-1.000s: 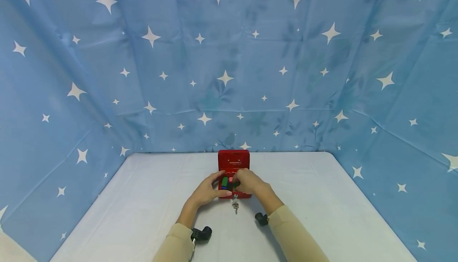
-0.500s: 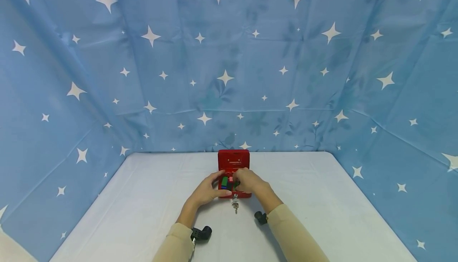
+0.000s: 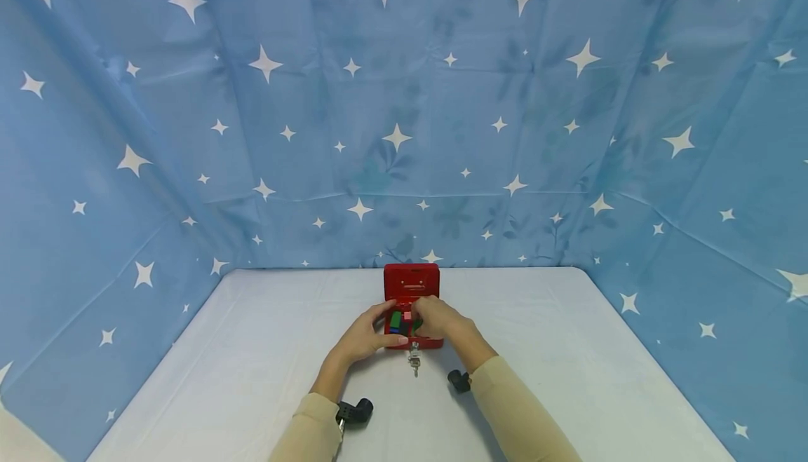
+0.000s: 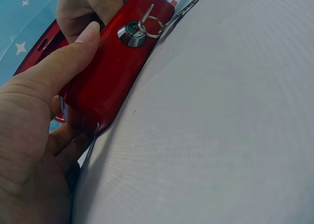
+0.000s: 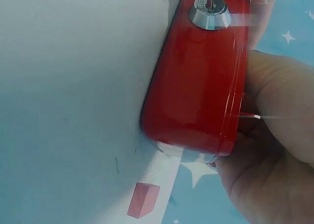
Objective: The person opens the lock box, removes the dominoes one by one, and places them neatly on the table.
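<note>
A red metal cash box (image 3: 412, 283) stands with its lid raised near the table's far side. My left hand (image 3: 365, 336) grips its left end, thumb over the front rim, other fingers around the side. Keys on a ring (image 4: 153, 27) hang from the front lock (image 4: 131, 35). A green block (image 3: 395, 320), with blue below it, and a pink block (image 3: 407, 315) show inside. My right hand (image 3: 437, 318) reaches down into the box's right part. Its fingertips are hidden, and whatever they touch cannot be made out.
Another pink block (image 5: 143, 200) lies on the white tabletop (image 3: 284, 308) just past the box's right end. A blue star-patterned curtain (image 3: 404, 97) rises behind the table and along both sides. Black wrist cameras (image 3: 355, 411) sit on both forearms.
</note>
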{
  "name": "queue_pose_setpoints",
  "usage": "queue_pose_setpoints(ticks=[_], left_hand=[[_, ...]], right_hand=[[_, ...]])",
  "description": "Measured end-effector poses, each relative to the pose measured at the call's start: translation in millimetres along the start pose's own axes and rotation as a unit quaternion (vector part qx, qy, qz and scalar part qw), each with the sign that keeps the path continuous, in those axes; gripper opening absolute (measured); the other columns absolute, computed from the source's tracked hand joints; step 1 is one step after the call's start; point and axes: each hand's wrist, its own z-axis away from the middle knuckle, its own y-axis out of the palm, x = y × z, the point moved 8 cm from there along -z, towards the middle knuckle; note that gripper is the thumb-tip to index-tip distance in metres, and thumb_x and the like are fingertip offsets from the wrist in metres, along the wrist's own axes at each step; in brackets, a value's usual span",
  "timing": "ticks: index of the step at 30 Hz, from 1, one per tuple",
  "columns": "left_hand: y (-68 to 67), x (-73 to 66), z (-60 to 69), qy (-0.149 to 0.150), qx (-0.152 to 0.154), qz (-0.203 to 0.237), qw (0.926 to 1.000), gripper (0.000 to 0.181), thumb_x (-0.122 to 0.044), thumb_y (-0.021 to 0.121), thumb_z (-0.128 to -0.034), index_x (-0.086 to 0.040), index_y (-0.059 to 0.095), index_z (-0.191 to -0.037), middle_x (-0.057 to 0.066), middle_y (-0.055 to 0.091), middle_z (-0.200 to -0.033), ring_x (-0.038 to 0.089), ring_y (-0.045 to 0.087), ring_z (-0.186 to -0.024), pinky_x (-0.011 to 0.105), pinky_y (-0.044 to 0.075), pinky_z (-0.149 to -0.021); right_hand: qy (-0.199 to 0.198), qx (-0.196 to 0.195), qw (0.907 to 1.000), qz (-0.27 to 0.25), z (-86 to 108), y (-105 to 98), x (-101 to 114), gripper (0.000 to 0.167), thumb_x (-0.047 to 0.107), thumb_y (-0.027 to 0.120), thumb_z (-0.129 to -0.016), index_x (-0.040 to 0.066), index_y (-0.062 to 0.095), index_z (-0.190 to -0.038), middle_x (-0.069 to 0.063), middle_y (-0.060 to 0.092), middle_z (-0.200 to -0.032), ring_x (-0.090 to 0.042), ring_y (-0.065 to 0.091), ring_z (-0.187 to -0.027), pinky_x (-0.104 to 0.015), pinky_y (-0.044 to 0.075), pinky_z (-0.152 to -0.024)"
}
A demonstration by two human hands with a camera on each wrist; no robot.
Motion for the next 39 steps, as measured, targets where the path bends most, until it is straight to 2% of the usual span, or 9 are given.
queue_pose_setpoints(ticks=[8,16,24,29,33,36,39], left_hand=[[0.1,-0.7,0.0,0.004,0.000,0.012,0.9999,0.084,-0.034,0.086,-0.0866,-0.020,0.044,-0.158,0.011,0.042,-0.164,0.040,0.038,-0.152,0.062,0.037,-0.121],[-0.5,-0.2,-0.5,-0.007,0.001,-0.006,1.0000,0.090,-0.046,0.085,-0.0845,-0.022,0.042,-0.160,0.009,0.041,-0.165,0.038,0.037,-0.153,0.060,0.038,-0.121],[-0.4,0.4,-0.4,-0.004,-0.001,-0.008,1.0000,0.090,-0.046,0.086,-0.0840,-0.022,0.043,-0.159,0.009,0.042,-0.165,0.037,0.037,-0.153,0.060,0.036,-0.122],[-1.0,0.5,-0.6,-0.004,-0.001,-0.010,0.9999,0.090,-0.047,0.086,-0.0838,-0.021,0.043,-0.159,0.009,0.042,-0.165,0.038,0.037,-0.153,0.060,0.036,-0.122],[-1.3,0.0,-0.5,-0.003,0.000,-0.008,1.0000,0.090,-0.046,0.086,-0.0839,-0.021,0.043,-0.159,0.010,0.041,-0.165,0.038,0.037,-0.153,0.061,0.036,-0.122],[-0.9,-0.6,-0.4,-0.001,0.002,-0.008,1.0000,0.090,-0.046,0.086,-0.0840,-0.021,0.043,-0.160,0.009,0.041,-0.165,0.038,0.036,-0.154,0.061,0.035,-0.122],[-0.7,-0.8,-0.2,-0.001,0.003,-0.010,0.9999,0.091,-0.047,0.086,-0.0837,-0.022,0.043,-0.160,0.008,0.040,-0.166,0.037,0.036,-0.154,0.061,0.035,-0.122]], right_hand=[[-0.006,0.009,0.9999,-0.006,-1.9,1.6,-0.8,0.018,0.011,0.086,-0.084,0.010,0.075,-0.099,0.000,0.073,-0.095,-0.015,0.063,-0.087,-0.041,0.061,-0.095],[0.003,0.031,0.9995,-0.004,-0.4,-1.1,-0.5,0.022,0.014,0.084,-0.086,0.011,0.073,-0.104,0.001,0.071,-0.095,-0.015,0.062,-0.088,-0.041,0.060,-0.098],[0.019,0.026,0.9984,-0.047,0.0,-0.5,-7.7,0.032,0.022,0.087,-0.084,0.010,0.074,-0.110,0.001,0.072,-0.098,-0.016,0.063,-0.091,-0.040,0.063,-0.089],[-0.005,0.011,0.9971,-0.075,0.4,-3.2,-6.8,0.030,0.019,0.086,-0.083,0.008,0.076,-0.109,0.000,0.074,-0.097,-0.015,0.062,-0.085,-0.035,0.063,-0.082],[-0.029,-0.003,0.9965,-0.078,0.6,-4.0,-5.9,0.027,0.017,0.085,-0.084,0.007,0.078,-0.109,0.001,0.075,-0.097,-0.014,0.062,-0.082,-0.031,0.060,-0.076],[-0.042,-0.017,0.9960,-0.077,1.2,-4.1,-6.1,0.029,0.017,0.085,-0.084,0.007,0.078,-0.110,0.000,0.073,-0.102,-0.015,0.060,-0.087,-0.033,0.060,-0.079],[-0.052,-0.032,0.9951,-0.078,2.6,-4.3,-6.5,0.032,0.019,0.084,-0.085,0.006,0.076,-0.113,-0.001,0.067,-0.109,-0.016,0.059,-0.094,-0.037,0.061,-0.087]])
